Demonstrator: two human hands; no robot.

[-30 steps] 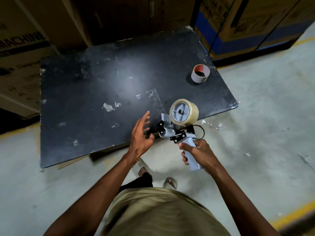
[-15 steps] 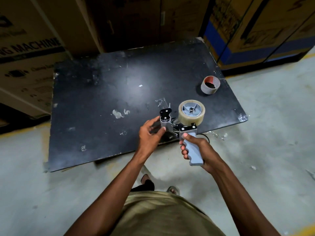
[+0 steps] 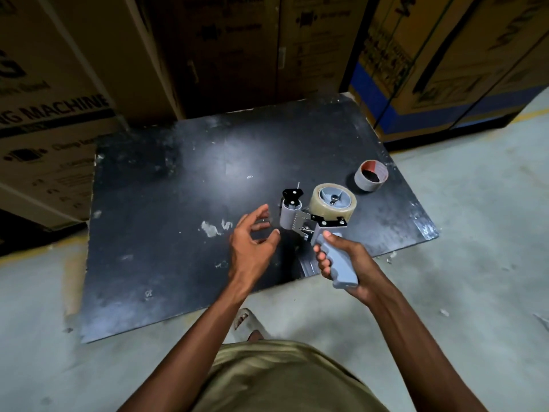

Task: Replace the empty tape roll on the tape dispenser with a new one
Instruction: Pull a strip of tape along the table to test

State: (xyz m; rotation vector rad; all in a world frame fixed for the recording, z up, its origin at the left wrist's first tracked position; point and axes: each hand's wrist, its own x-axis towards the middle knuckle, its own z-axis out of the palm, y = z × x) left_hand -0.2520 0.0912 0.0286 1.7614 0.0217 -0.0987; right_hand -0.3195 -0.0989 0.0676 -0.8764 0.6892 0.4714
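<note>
My right hand (image 3: 349, 263) grips the grey handle of the tape dispenser (image 3: 315, 224), held above the near right part of the black board (image 3: 178, 203). A full roll of clear tape (image 3: 332, 202) sits on the dispenser's wheel. Its grey roller and black flap point left toward my left hand (image 3: 252, 245). That hand hovers just left of the roller with fingers loosely spread, holding nothing and touching nothing. The empty cardboard core (image 3: 371, 176) stands on the board at the far right.
The black board lies low on a concrete floor (image 3: 475, 263). Large cardboard boxes (image 3: 59, 84) stand tightly behind and left of it, and blue-banded boxes (image 3: 445, 69) at the right rear. My sandalled foot (image 3: 248, 322) is by the board's near edge.
My left hand touched the dispenser's roller half a second ago and has since let go, drawing back to the left. The dispenser has tilted so the roll faces up more.
</note>
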